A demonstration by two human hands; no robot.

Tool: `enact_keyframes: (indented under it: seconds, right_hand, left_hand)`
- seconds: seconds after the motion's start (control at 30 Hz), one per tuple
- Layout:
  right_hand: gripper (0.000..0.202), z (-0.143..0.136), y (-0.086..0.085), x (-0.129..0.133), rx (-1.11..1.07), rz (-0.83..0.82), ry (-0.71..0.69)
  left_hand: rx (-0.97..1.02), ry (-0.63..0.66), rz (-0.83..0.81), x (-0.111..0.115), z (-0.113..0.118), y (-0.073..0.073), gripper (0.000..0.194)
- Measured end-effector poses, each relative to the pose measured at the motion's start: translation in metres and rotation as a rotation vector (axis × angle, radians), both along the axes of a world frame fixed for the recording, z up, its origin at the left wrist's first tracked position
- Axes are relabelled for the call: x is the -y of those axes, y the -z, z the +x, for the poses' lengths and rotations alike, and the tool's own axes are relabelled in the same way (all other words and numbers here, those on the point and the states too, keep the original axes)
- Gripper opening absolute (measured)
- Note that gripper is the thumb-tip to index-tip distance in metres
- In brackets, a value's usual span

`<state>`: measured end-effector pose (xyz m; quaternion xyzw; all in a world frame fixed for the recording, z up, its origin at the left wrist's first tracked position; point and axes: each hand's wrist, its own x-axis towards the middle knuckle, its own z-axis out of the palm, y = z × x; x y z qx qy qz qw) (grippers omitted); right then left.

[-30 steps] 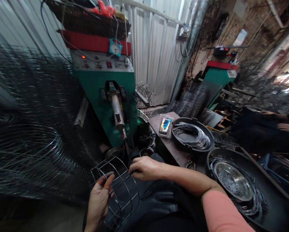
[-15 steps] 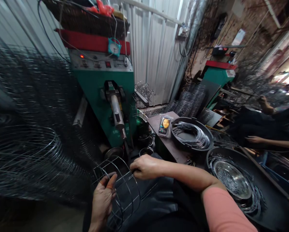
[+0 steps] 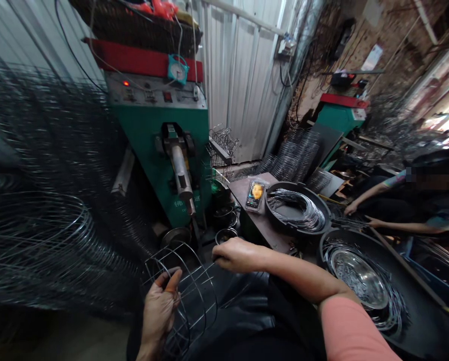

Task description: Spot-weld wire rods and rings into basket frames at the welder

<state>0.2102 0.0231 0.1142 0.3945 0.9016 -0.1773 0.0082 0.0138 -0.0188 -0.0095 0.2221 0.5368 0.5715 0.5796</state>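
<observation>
My left hand (image 3: 159,307) grips the rim of a round wire basket (image 3: 199,273), thumb and fingers pinched on the wire. The basket lies tilted over my lap, its curved rings and cross wires open to view. Just right of it is my right hand (image 3: 235,254), its fingers curled together near the end of a cross wire. Whatever these fingers hold is hidden. Beyond the basket stands a green machine (image 3: 142,135) with a red top and a metal arm (image 3: 181,173) pointing down toward my hands.
Stacked wire frames (image 3: 40,150) crowd the left side. On the right, a black pan (image 3: 297,228) holds wire rings, and another tray (image 3: 423,296) holds a metal bowl (image 3: 375,281). A phone (image 3: 253,195) lies on a board. A co-worker (image 3: 427,200) sits at far right.
My right hand has moved slightly right and up, away from the basket. My left hand stays on the basket. The co-worker has leaned further into view.
</observation>
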Motion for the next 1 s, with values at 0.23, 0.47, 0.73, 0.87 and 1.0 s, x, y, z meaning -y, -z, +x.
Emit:
enact_keyframes:
  seconds: [0.23,0.47,0.73,0.87,1.0]
  right_hand:
    - [0.014,0.061,-0.001,-0.031,-0.376,0.136,0.206]
    - [0.018,0.058,0.045,-0.035,-0.323,0.08,0.092]
    - [0.013,0.038,0.103,-0.052,-0.482,0.149,0.231]
    - [0.01,0.04,0.106,-0.051,-0.476,0.21,0.29]
    - [0.008,0.046,0.107,-0.047,-0.509,0.239,0.364]
  left_hand:
    - [0.028,-0.023,-0.008,0.005,-0.006,0.002,0.052]
    - [-0.033,0.033,-0.086,0.007,0.001,-0.009,0.053]
    - [-0.161,0.104,-0.147,0.011,-0.005,-0.003,0.048]
    - [-0.2,0.112,-0.124,0.009,-0.012,0.005,0.049]
    - [-0.233,0.182,-0.099,0.007,-0.015,0.014,0.047]
